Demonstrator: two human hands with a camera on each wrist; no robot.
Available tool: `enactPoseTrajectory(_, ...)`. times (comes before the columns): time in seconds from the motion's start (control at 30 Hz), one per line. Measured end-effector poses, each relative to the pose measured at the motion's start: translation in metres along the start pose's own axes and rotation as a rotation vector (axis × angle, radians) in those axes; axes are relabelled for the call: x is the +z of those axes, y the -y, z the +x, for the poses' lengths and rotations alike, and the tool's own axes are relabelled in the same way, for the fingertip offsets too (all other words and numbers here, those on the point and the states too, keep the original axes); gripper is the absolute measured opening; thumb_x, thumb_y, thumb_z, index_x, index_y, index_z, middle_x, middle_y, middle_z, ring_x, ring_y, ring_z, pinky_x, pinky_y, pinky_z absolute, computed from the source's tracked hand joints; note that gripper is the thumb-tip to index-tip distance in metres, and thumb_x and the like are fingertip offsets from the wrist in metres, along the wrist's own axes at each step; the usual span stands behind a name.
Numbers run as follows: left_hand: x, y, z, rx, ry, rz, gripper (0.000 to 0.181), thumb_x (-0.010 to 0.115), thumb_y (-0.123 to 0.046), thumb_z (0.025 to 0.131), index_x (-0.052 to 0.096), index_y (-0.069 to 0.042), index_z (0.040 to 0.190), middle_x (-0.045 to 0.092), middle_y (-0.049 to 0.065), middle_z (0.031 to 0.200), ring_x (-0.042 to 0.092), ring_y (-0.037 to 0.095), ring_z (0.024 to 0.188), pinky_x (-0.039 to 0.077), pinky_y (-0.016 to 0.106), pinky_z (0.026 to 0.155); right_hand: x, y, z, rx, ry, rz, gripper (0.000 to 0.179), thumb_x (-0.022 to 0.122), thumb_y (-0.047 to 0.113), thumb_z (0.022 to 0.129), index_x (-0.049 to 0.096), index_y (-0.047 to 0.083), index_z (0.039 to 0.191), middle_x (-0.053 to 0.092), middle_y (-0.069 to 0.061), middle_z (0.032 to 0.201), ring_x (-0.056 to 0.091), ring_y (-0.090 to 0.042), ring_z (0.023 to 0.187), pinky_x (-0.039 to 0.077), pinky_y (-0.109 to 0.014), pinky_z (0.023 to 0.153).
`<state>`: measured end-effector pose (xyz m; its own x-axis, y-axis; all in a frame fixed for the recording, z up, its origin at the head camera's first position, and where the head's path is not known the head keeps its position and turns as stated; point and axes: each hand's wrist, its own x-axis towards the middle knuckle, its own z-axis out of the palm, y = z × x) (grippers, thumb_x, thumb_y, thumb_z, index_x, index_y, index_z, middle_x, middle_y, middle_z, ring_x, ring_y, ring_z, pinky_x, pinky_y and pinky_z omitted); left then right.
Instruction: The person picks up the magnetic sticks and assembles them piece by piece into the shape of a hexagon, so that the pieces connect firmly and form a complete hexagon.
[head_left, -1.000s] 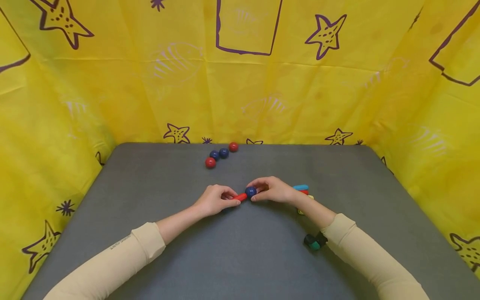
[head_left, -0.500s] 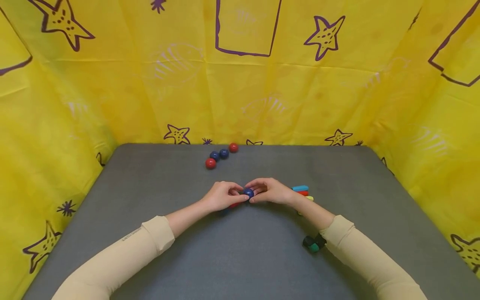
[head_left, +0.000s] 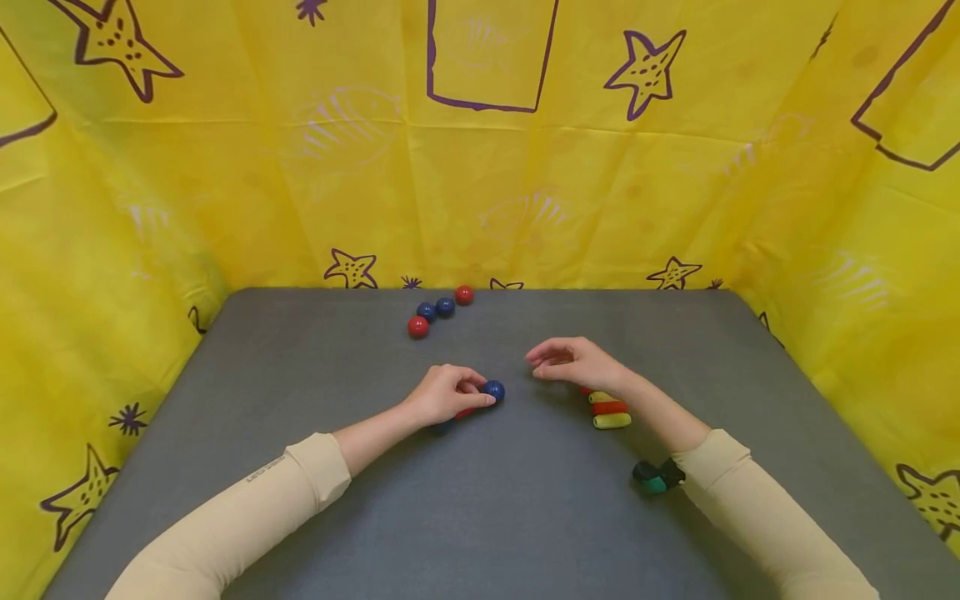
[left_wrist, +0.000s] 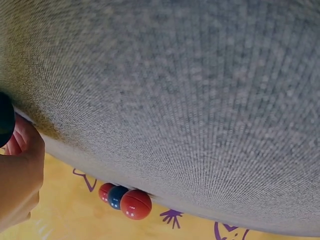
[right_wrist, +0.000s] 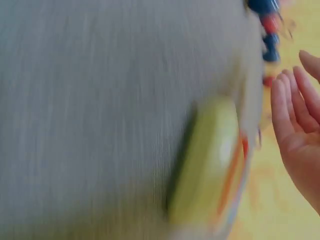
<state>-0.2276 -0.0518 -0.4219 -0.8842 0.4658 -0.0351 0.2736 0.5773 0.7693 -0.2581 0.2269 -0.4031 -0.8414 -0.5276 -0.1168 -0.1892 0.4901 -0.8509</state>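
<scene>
Grey textile surface [left_wrist: 200,100] fills most of frame. Left hand [left_wrist: 22,172] at lower left, fingers bent. Dark rounded piece [left_wrist: 6,120] beside them, cropped by left edge, contact unclear. Bottom, left of centre: large-looking red ball [left_wrist: 136,205], blue ball [left_wrist: 117,197], farther red ball [left_wrist: 104,192], overlapping in view. Purple-patterned yellow cloth [left_wrist: 65,215] along bottom.

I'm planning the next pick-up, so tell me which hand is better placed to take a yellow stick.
Right, I'd judge: the right hand holds nothing and is nearer the yellow sticks. The left hand is farther off and occupied, holding a blue ball and red stick.
</scene>
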Motion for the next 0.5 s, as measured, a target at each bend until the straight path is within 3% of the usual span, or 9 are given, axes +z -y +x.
enactPoseTrajectory(0.2,0.0,0.001,-0.001,-0.002,0.003,-0.017,0.033,0.076,-0.029,0.086,0.072,-0.006,0.109,0.067,-0.002,0.083,0.056,0.014,0.075,0.047,0.027,0.067,-0.047,-0.026,-0.033,0.034,-0.125,-0.133,0.034,0.068,0.024,0.093,0.067,0.003,0.119,0.068,-0.012,0.114,0.062,-0.023,0.1,0.052,-0.031,0.083)
enactPoseTrajectory(0.37,0.0,0.001,-0.001,-0.015,0.001,-0.024,0.031,0.077,-0.028,0.085,0.073,-0.007,0.109,0.067,-0.003,0.082,0.056,0.014,0.076,0.047,0.027,0.068,-0.065,-0.045,-0.051,0.106,-0.094,-0.169,0.033,0.068,0.026,0.093,0.068,0.007,0.12,0.068,-0.009,0.116,0.059,-0.023,0.105,0.049,-0.03,0.086)
enactPoseTrajectory(0.5,0.0,0.0,-0.002,-0.007,-0.002,-0.021,0.032,0.077,-0.029,0.085,0.073,-0.007,0.109,0.067,-0.003,0.082,0.057,0.013,0.076,0.048,0.028,0.07,-0.068,-0.053,-0.056,0.114,-0.056,-0.185,0.032,0.068,0.025,0.093,0.069,0.008,0.119,0.068,-0.009,0.116,0.057,-0.025,0.104,0.047,-0.033,0.086)
